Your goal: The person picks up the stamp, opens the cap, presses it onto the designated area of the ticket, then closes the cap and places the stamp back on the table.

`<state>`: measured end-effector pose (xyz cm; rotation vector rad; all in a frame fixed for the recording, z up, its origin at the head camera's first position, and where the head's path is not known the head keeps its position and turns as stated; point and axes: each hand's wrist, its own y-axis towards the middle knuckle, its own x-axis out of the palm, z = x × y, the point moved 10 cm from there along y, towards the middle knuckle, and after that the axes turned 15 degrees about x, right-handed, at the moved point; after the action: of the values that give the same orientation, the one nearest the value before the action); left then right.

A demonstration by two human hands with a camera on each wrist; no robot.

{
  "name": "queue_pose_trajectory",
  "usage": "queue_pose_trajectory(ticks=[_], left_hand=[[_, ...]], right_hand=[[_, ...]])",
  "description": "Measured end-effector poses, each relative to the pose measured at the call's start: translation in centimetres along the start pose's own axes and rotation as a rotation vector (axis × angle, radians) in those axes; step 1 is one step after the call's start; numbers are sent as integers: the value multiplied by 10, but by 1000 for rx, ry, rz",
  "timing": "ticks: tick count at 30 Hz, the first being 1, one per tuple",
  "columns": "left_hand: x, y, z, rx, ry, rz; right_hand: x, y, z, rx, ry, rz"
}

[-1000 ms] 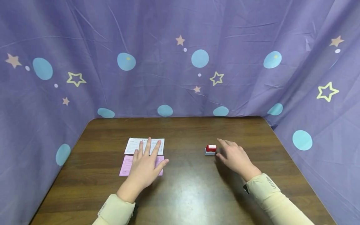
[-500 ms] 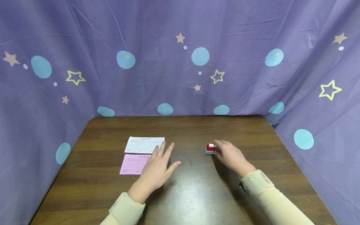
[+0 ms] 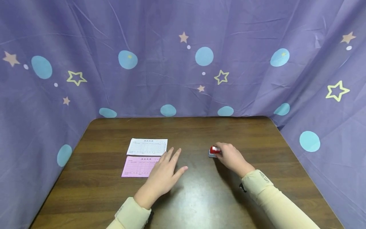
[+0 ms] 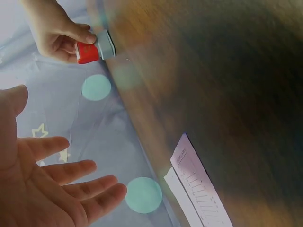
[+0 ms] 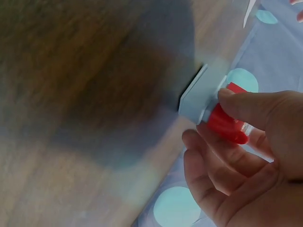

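My right hand (image 3: 232, 159) pinches the red upper part of a small stamp (image 3: 214, 149) between thumb and fingers. In the right wrist view the stamp's grey base (image 5: 196, 97) stands at the table surface. My left hand (image 3: 163, 176), fingers straight and spread, is over the right edge of a pink printed slip (image 3: 138, 166) and holds nothing. Part of that slip is hidden beneath it. Just behind lies a white printed slip (image 3: 146, 147). The left wrist view shows the left palm and fingers apart from both slips.
Everything lies on a brown wooden table (image 3: 186, 133) with rounded far corners. A purple curtain (image 3: 160, 79) with stars and blue dots hangs around its back and sides.
My right hand has closed its fingers on the red stamp, which now leans slightly. The left hand has slid right, off most of the two slips, uncovering them.
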<state>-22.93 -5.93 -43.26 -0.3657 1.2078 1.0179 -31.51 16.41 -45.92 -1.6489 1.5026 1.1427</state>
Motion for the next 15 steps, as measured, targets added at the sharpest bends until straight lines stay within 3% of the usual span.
queue_pose_trajectory(ticks=[8,15], left_hand=[[1,3,3,52,-42,52],[6,3,4,64,-110,60]], right_hand=[[2,-5,-4,-23,42,-17],[-7,-19,-22,-60,139,-35]])
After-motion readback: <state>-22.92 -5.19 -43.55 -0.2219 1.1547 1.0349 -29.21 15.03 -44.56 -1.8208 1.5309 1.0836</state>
